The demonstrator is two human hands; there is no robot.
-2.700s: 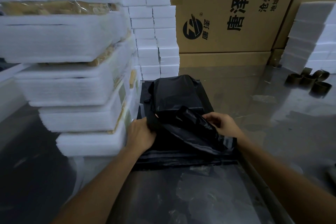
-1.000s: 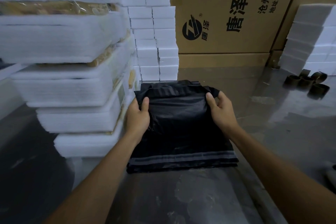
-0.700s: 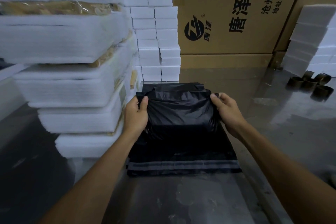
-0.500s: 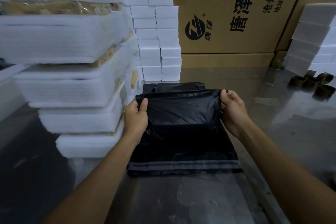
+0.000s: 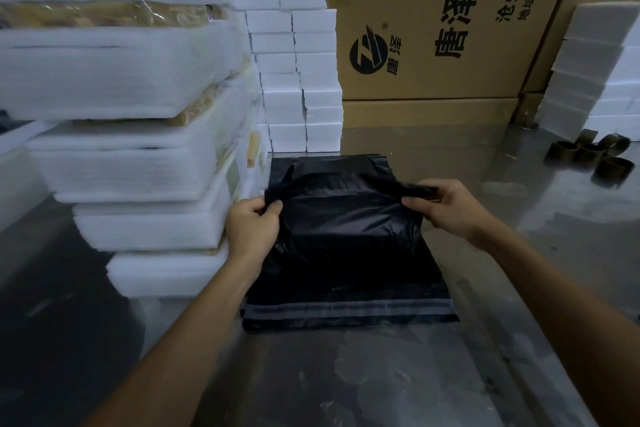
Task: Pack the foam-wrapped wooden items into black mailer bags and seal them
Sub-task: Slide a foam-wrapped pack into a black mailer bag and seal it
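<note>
Both hands (image 5: 346, 218) pinch crosswise mailer bag (image 5: 349, 229) flap.

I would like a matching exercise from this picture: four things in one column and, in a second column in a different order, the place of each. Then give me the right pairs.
Things:
1. black mailer bag
2. foam-wrapped wooden items
3. cardboard box
4. empty tape cores

Places:
A. at the back, behind the two columns of small white foam blocks
B. on the table at the far right
C. stacked high at the left
D. in the middle, pinched at its far corners by the left hand and the right hand

Pairs: 1-D, 2-C, 3-A, 4-B
</note>
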